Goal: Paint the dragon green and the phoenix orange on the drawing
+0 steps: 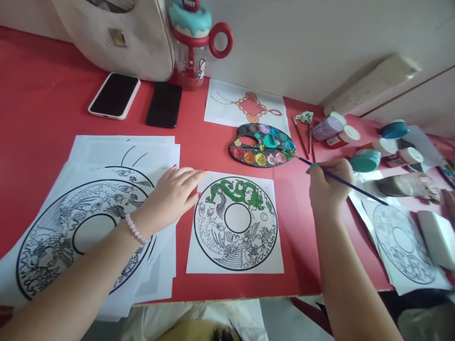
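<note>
A small sheet with a round dragon drawing (235,223) lies on the red table (42,104); the dragon at its top is painted green. My left hand (173,193) rests flat with fingers stretched out, touching the sheet's left edge. My right hand (327,182) is closed on a thin blue paintbrush (355,186). The brush tip reaches the right edge of a black palette (262,145) holding several paint colours.
A stack of larger printed sheets (81,222) lies at the left. Two phones (114,94) (164,104), a bag (117,33) and a drinking bottle (190,42) stand at the back. Paint pots (365,160), spare brushes (301,137) and another drawing (405,244) sit at the right.
</note>
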A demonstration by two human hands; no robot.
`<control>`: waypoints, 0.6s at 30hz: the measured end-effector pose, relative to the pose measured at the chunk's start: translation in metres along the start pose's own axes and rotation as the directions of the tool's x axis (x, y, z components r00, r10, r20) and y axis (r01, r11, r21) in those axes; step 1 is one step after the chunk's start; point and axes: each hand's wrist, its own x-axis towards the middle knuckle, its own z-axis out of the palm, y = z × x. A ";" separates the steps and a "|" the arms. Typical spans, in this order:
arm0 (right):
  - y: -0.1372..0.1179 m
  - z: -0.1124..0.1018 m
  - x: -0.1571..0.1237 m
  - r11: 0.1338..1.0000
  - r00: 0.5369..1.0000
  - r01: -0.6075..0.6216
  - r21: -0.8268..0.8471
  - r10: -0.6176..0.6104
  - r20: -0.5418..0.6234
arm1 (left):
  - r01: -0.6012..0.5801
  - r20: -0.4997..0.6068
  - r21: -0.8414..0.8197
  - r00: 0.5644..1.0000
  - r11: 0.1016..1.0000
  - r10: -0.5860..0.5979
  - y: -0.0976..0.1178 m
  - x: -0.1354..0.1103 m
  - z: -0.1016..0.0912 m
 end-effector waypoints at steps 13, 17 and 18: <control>0.007 0.000 0.043 0.935 0.936 -0.245 -0.256 0.297 0.188 | -0.024 0.019 0.005 1.000 1.000 0.024 0.007 0.001 -0.003; -0.002 -0.001 0.043 0.911 0.915 -0.275 -0.306 0.346 0.208 | -0.034 0.029 0.031 0.999 0.999 0.033 0.007 0.000 -0.002; -0.008 0.000 0.036 0.922 0.929 -0.276 -0.273 0.329 0.172 | -0.039 0.026 0.035 0.999 0.999 0.038 0.006 0.000 -0.002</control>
